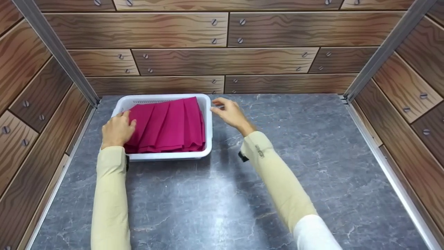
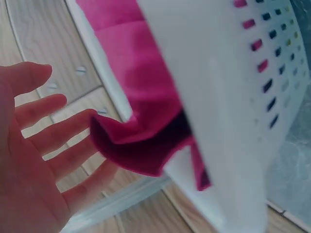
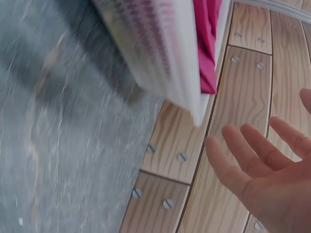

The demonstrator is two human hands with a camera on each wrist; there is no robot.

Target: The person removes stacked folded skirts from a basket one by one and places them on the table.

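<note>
A white plastic basket (image 1: pixel 209 128) with slotted walls stands at the back left of the grey surface. Folded magenta cloths (image 1: pixel 170 125) lie in it in an overlapping row. Over the basket's left side is my left hand (image 1: pixel 118 129), its fingers spread and relaxed beside the cloth. In the left wrist view, a loose cloth corner (image 2: pixel 141 145) overlaps those fingertips. My right hand (image 1: pixel 229 113) hovers by the basket's right rim with fingers loosely bent and nothing held. The right wrist view shows its fingers (image 3: pixel 252 155) apart from the basket wall (image 3: pixel 160 53).
Wood-patterned panels (image 1: pixel 180 31) enclose the back and both sides. Grey metal rails (image 1: pixel 381 45) run along the corners and side edges. The marbled grey surface (image 1: pixel 305 166) extends in front of the basket and to its right.
</note>
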